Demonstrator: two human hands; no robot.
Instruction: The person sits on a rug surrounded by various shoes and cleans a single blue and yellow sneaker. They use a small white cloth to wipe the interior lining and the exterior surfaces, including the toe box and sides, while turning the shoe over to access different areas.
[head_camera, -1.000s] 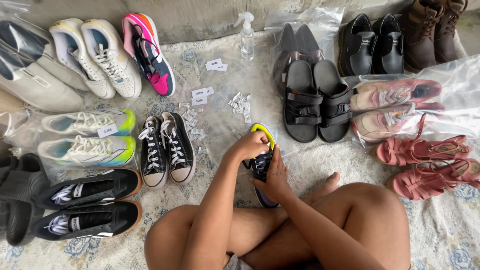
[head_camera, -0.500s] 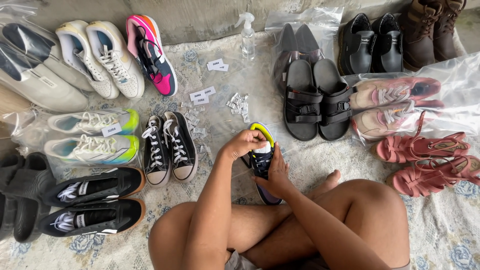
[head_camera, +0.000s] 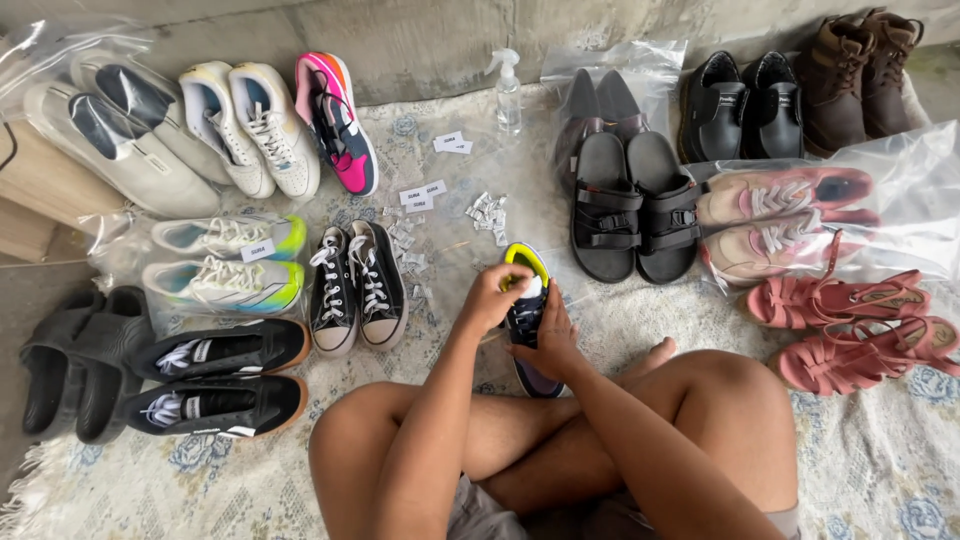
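Both hands work on one dark sneaker (head_camera: 527, 330) with a yellow toe, lying on the floral rug (head_camera: 880, 470): left hand (head_camera: 495, 295) fingers pinch near its laces, right hand (head_camera: 548, 340) grips its side. The other pairs sit lined up around it, several bagged.

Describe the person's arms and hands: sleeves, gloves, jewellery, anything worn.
Both forearms are bare, with no sleeves reaching them. The left hand and right hand wear no gloves, and no rings, watch or bracelets are visible at the wrists. Only grey shorts show at the lap.
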